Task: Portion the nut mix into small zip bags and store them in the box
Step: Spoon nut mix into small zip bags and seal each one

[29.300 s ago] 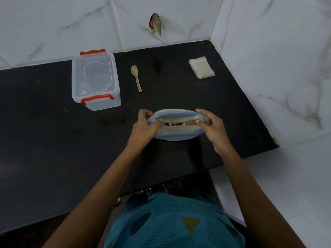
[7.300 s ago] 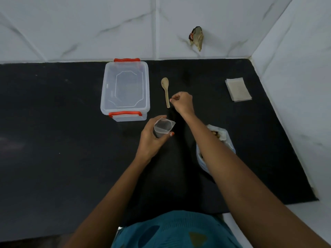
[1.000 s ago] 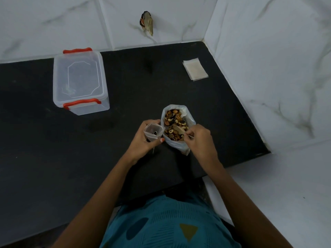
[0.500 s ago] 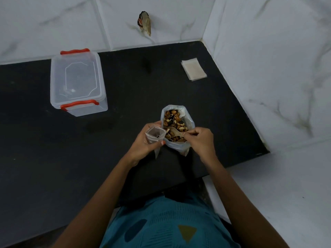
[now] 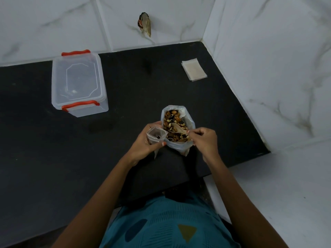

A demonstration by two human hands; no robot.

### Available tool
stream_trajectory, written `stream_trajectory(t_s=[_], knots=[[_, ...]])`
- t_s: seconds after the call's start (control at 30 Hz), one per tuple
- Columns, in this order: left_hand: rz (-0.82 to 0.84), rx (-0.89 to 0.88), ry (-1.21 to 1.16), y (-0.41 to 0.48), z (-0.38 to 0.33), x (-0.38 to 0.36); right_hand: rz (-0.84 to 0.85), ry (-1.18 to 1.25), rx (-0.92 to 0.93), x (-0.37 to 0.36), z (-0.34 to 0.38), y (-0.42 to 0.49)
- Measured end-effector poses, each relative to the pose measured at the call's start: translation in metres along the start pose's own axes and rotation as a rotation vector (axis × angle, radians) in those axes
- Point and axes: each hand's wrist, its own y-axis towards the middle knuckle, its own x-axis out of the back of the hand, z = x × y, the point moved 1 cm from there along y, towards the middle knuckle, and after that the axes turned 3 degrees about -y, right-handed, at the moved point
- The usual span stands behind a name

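Observation:
A large clear bag of nut mix [image 5: 189,120] stands open on the black counter [image 5: 125,90] near its front edge. My right hand [image 5: 204,140] pinches the handle of a wooden spoon [image 5: 178,129] whose bowl lies in the nuts. Touching the big bag's left side is a small zip bag [image 5: 155,136], held open and upright by my left hand [image 5: 143,145]; something dark lies at its bottom. A clear plastic box [image 5: 78,83] with red clips and its lid on stands at the back left.
A stack of small flat zip bags [image 5: 194,69] lies at the back right of the counter. White marble-look walls close the back and right sides. A hole with debris [image 5: 145,24] marks the back wall. A pale ledge [image 5: 277,185] runs below on the right.
The spoon's bowl has shifted a little within the nut mix. My left hand keeps the small bag open in the same spot beside the big bag.

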Motion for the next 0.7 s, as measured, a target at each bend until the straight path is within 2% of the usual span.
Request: stream_trajectory(t_s=[0.3, 0.7], knots=[[-0.006, -0.001, 0.048, -0.001, 0.001, 0.002, 0.024, -0.049, -0.005, 0.009, 0.002, 0.0], [-0.066, -0.045, 0.175, 0.0, -0.005, 0.005, 0.083, 0.062, -0.082, 0.018, 0.012, -0.008]])
